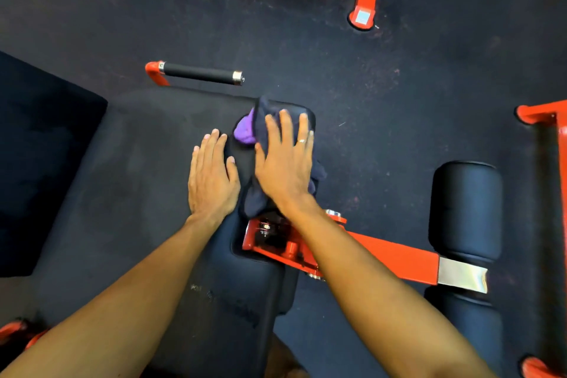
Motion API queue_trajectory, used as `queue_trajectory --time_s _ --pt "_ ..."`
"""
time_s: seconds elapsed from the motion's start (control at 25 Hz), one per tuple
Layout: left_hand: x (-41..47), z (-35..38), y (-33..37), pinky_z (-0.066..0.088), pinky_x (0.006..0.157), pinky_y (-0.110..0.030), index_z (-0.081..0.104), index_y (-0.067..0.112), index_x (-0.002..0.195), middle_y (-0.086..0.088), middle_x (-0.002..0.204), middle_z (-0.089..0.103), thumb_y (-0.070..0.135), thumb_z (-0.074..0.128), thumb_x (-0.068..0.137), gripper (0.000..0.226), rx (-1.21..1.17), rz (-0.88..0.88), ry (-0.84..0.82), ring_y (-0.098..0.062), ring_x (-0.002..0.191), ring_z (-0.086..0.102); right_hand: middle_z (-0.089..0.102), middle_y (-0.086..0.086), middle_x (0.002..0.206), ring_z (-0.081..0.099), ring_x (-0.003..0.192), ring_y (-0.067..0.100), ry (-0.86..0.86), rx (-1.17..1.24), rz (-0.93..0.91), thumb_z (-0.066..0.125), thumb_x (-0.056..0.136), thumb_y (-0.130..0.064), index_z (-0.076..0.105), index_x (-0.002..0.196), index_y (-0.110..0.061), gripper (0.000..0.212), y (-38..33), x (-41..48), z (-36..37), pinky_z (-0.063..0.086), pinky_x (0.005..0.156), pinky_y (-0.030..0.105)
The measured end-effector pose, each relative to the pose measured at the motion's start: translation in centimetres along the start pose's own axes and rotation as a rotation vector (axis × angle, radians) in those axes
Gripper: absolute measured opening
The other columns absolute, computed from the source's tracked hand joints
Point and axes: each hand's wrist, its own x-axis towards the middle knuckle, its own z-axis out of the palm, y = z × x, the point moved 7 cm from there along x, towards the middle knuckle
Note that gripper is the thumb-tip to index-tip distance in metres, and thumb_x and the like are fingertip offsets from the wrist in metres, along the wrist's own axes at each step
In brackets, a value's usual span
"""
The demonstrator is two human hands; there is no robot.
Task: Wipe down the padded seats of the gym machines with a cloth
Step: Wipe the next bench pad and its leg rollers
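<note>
Pressing dark cloth (pixel 260 129) on black padded seat (pixel 239 159), right hand (pixel 285 163) fingers spread flat, left hand (pixel 211 181) flat beside, speckled rubber floor (pixel 399 77).

Soft dark cloth (pixel 260 193), matt padded seat (pixel 239 279), glossy orange frame (pixel 395 258)

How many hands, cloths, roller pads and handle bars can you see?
Bare hands: 2, left hand and right hand
Dark navy and purple cloth: 1
Black cylindrical roller pads: 2
Black-grip handle bar: 1
Total: 6
</note>
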Motion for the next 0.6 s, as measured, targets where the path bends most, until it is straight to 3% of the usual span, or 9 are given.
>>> queue_trajectory --time_s 0.08,0.16,0.24,0.36,0.48,0.6 --pt "-0.2 0.1 0.2 0.012 0.127 -0.038 0.041 0.009 0.152 -0.004 0.163 0.034 0.014 0.045 0.101 0.051 0.000 -0.010 -0.002 -0.018 0.153 0.024 0.036 0.014 0.159 0.031 0.145 0.044 0.033 0.165 0.254 0.052 0.097 -0.046 0.040 0.153 -0.014 0.065 3.5 1.9 0.0 0.030 0.118 0.055" --pt "-0.2 0.0 0.4 0.013 0.128 -0.038 0.041 0.009 0.152 -0.003 0.162 0.034 0.015 0.044 0.102 0.050 0.017 -0.007 -0.005 -0.018 0.153 0.024 0.039 0.014 0.152 0.042 0.135 0.044 -0.010 0.443 0.596 0.052 0.099 -0.051 0.036 0.153 -0.012 0.069 6.2 1.1 0.5 0.041 0.107 0.053" --pt "-0.1 -0.2 0.3 0.014 0.127 -0.039 0.041 0.008 0.151 -0.003 0.162 0.034 0.015 0.044 0.102 0.050 0.030 -0.001 -0.013 -0.018 0.153 0.025 0.044 0.016 0.145 0.048 0.130 0.044 -0.088 0.592 0.856 0.052 0.098 -0.057 0.036 0.151 -0.010 0.072 6.8 -1.3 1.0 0.042 0.101 0.050" --pt "-0.1 -0.4 0.4 0.015 0.127 -0.040 0.041 0.008 0.151 -0.003 0.162 0.034 0.015 0.044 0.102 0.050 0.024 -0.010 -0.012 -0.018 0.153 0.025 0.037 0.016 0.151 0.046 0.133 0.043 -0.110 0.552 0.742 0.055 0.097 -0.057 0.028 0.156 -0.011 0.080 5.0 -3.6 -0.1 0.041 0.103 0.050" --pt "0.0 -0.3 0.6 0.015 0.127 -0.039 0.041 0.009 0.151 -0.003 0.162 0.035 0.013 0.044 0.101 0.050 0.021 -0.005 -0.003 -0.018 0.152 0.025 0.034 0.013 0.155 0.046 0.131 0.043 -0.120 0.495 0.608 0.053 0.096 -0.059 0.023 0.159 -0.023 0.078 4.7 -1.9 -0.6 0.043 0.102 0.050" --pt "-0.1 -0.2 0.8 0.014 0.127 -0.037 0.041 0.009 0.151 -0.003 0.162 0.035 0.012 0.044 0.101 0.050 0.027 -0.006 -0.004 -0.018 0.152 0.025 0.048 0.016 0.147 0.050 0.131 0.043 -0.200 0.630 0.806 0.042 0.098 -0.066 0.034 0.155 -0.027 0.070 8.1 1.7 0.6 0.038 0.107 0.050"
